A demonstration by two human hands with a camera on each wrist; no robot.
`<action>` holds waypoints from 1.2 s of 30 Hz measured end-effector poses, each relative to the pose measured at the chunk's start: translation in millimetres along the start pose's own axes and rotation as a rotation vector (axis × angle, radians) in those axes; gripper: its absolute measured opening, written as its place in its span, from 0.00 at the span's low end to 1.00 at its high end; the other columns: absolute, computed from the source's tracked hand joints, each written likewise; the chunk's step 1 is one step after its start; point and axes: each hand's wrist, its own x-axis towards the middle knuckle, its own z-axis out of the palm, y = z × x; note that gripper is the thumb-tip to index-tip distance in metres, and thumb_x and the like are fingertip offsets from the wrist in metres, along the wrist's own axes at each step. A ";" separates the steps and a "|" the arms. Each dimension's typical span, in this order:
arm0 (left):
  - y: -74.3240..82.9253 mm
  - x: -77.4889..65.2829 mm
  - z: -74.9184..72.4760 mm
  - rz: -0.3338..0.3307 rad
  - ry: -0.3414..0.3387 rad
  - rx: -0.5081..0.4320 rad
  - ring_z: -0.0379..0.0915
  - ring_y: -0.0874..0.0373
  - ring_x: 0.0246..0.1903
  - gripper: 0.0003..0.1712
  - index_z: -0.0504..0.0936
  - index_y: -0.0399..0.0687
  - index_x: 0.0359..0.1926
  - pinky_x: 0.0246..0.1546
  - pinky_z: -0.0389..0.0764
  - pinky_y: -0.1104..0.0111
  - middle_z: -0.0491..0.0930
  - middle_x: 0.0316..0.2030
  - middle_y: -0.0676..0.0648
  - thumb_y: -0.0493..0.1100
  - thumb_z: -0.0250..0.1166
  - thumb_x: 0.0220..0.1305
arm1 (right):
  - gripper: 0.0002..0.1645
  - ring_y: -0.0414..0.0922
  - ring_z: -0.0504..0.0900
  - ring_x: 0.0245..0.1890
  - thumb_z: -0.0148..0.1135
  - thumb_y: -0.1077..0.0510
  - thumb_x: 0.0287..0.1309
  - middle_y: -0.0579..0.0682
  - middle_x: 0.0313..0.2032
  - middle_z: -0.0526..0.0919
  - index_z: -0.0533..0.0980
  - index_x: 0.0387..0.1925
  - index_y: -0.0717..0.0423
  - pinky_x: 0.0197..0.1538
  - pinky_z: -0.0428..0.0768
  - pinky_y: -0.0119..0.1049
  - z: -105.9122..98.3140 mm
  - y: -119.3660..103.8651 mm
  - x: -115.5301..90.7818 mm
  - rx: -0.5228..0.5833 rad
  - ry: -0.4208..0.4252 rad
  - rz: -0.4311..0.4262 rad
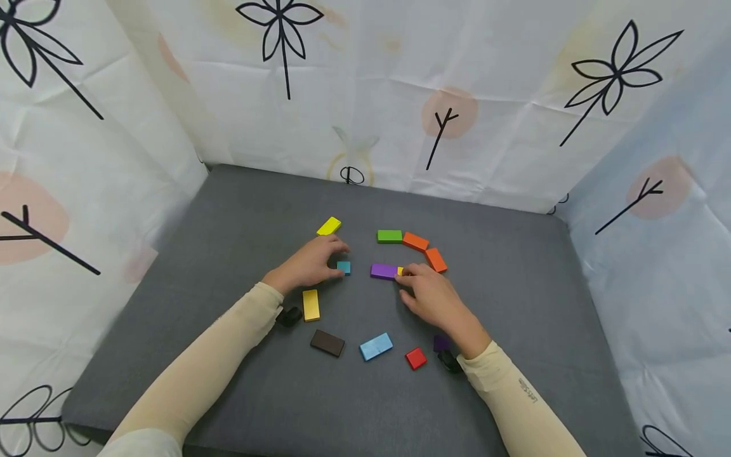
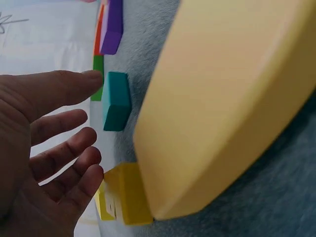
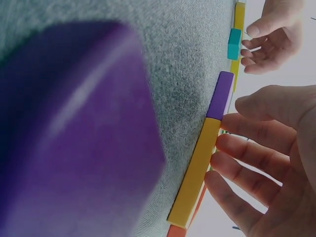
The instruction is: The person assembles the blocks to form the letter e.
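Note:
My left hand (image 1: 308,261) hovers around a small teal block (image 1: 344,268), fingers spread and the thumb tip close to the block's edge. In the left wrist view the teal block (image 2: 117,101) stands just past the thumb, with nothing gripped. My right hand (image 1: 434,295) lies over a yellow block (image 3: 195,173) that sits end to end with a purple block (image 1: 382,271). Its fingertips (image 3: 215,180) are right at the yellow block's side, and the thumb is held apart near the purple one. In the head view the hand hides most of that yellow block.
Beyond the right hand, a green block (image 1: 389,237) and two orange blocks (image 1: 415,241) form a curve. Yellow blocks (image 1: 311,305) lie around the left hand. Nearer are brown (image 1: 328,343), light blue (image 1: 375,347), red (image 1: 415,358) and dark purple (image 1: 441,343) blocks. Patterned cloth (image 1: 365,114) surrounds the grey table.

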 end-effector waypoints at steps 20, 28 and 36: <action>6.8 -2.4 2.9 -0.005 0.002 0.061 0.81 0.50 0.55 0.21 0.86 0.41 0.62 0.60 0.82 0.55 0.82 0.57 0.44 0.36 0.76 0.70 | 0.23 0.50 0.81 0.54 0.73 0.57 0.70 0.53 0.60 0.83 0.86 0.64 0.58 0.51 0.85 0.48 -2.2 -2.3 4.9 -0.003 0.006 0.008; 10.0 -1.4 4.3 -0.008 0.013 0.036 0.80 0.51 0.54 0.19 0.86 0.42 0.61 0.59 0.82 0.56 0.82 0.56 0.46 0.37 0.75 0.71 | 0.24 0.50 0.81 0.54 0.74 0.56 0.70 0.53 0.61 0.83 0.85 0.65 0.57 0.50 0.85 0.49 0.7 -5.6 2.5 -0.002 -0.021 0.028; 19.7 9.8 5.0 0.059 0.026 0.038 0.80 0.53 0.50 0.19 0.87 0.41 0.61 0.55 0.83 0.58 0.82 0.55 0.45 0.36 0.75 0.71 | 0.23 0.49 0.81 0.52 0.74 0.56 0.70 0.53 0.59 0.83 0.86 0.63 0.57 0.48 0.85 0.48 0.3 -4.7 1.9 -0.014 -0.014 0.028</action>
